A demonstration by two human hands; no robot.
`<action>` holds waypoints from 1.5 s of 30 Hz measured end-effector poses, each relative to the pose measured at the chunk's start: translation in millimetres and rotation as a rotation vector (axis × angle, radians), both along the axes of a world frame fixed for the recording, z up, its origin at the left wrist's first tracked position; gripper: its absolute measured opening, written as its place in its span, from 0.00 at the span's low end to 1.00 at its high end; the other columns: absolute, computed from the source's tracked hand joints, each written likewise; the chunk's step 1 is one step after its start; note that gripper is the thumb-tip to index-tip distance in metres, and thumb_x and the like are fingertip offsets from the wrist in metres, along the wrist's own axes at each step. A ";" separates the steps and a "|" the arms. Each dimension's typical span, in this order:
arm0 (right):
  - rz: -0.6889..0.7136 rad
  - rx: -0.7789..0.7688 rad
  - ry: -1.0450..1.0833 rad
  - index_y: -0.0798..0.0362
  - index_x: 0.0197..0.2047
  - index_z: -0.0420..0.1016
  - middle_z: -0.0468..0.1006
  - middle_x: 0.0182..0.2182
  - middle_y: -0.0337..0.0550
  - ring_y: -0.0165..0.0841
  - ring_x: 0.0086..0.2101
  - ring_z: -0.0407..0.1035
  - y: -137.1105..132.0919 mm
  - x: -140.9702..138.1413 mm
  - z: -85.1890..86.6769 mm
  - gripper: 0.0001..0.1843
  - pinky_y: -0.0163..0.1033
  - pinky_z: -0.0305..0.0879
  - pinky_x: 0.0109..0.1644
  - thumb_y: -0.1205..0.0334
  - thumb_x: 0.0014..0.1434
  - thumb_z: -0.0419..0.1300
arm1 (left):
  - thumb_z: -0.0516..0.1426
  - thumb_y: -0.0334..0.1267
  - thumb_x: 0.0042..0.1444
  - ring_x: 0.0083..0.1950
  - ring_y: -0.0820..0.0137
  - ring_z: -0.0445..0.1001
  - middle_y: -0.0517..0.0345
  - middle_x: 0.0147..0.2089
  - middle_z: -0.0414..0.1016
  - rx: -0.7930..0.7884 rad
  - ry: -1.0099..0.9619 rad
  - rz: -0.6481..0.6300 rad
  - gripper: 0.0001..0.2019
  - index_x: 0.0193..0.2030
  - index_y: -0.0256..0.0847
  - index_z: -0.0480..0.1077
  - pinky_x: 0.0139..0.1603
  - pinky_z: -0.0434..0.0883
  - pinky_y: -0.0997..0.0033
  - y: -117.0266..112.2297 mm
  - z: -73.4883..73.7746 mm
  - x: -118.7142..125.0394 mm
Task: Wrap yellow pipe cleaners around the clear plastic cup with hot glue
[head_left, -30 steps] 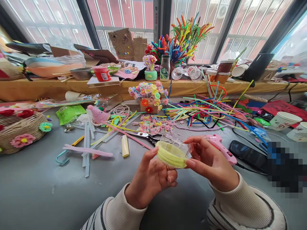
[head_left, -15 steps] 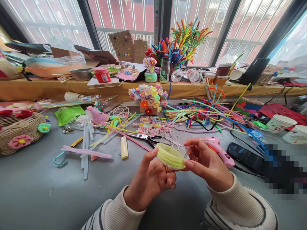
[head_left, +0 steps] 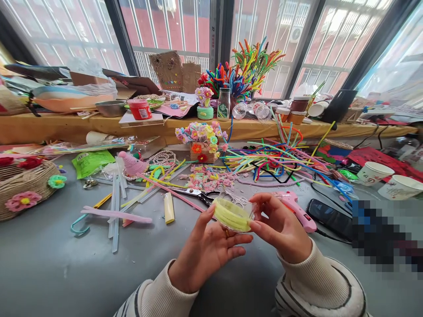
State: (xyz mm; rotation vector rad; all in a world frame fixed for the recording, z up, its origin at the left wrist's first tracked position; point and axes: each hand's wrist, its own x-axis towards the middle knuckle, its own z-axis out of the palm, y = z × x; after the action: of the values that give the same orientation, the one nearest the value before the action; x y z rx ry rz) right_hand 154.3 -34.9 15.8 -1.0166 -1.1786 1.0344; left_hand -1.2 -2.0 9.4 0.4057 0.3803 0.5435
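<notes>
Between my two hands is a small clear plastic cup (head_left: 232, 215), tilted on its side, with pale yellow pipe cleaner wound round it in several rows. My left hand (head_left: 206, 246) has its thumb on the near left of the winding and supports the cup from below, its lower fingers stretched out. The thumb and fingers of my right hand (head_left: 280, 224) pinch the cup at its right side, near the clear part. Just beyond the cup lie scissors (head_left: 194, 192), their handles partly hidden. A pink glue gun (head_left: 297, 210) rests behind my right hand.
A yellow lighter (head_left: 168, 208) and clear glue sticks (head_left: 115, 211) lie to the left. Farther back are a heap of coloured pipe cleaners (head_left: 274, 160), pink clippings (head_left: 208, 178) and a flower basket (head_left: 201, 152). A black phone (head_left: 328, 218) and paper cups (head_left: 375, 173) are on the right.
The lower fingers of my left hand have uncurled and now stretch out under the cup. Both hands keep hold of it. The whole view has shifted slightly.
</notes>
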 end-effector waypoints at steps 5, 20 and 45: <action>-0.042 0.025 -0.065 0.46 0.39 0.68 0.60 0.28 0.35 0.26 0.28 0.54 -1.2 0.5 0.8 0.16 0.32 0.55 0.29 0.62 0.44 0.63 | 0.52 0.52 0.50 0.42 0.67 0.72 0.47 0.41 0.75 -0.021 -0.066 -0.012 0.27 0.46 0.28 0.69 0.40 0.65 0.72 -0.2 -0.6 0.3; -0.052 0.235 -0.377 0.39 0.47 0.65 0.58 0.30 0.36 0.27 0.27 0.56 -7.0 8.2 5.1 0.21 0.34 0.58 0.31 0.59 0.49 0.60 | 0.50 0.46 0.54 0.46 0.65 0.73 0.44 0.45 0.74 0.130 -0.245 0.043 0.21 0.47 0.33 0.69 0.47 0.66 0.69 -8.0 1.2 1.6; -0.262 0.121 -0.389 0.47 0.42 0.67 0.59 0.28 0.38 0.30 0.27 0.54 -5.5 -4.4 2.5 0.18 0.38 0.54 0.32 0.58 0.46 0.60 | 0.53 0.45 0.52 0.52 0.60 0.67 0.47 0.53 0.67 0.156 -0.006 0.345 0.23 0.54 0.36 0.60 0.51 0.64 0.62 -10.0 5.8 7.8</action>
State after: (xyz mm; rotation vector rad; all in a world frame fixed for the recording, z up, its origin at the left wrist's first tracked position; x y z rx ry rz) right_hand 150.0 -40.4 18.4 -1.2722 -1.3574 0.5659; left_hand 6.6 -12.1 15.2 0.4920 0.4062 0.9147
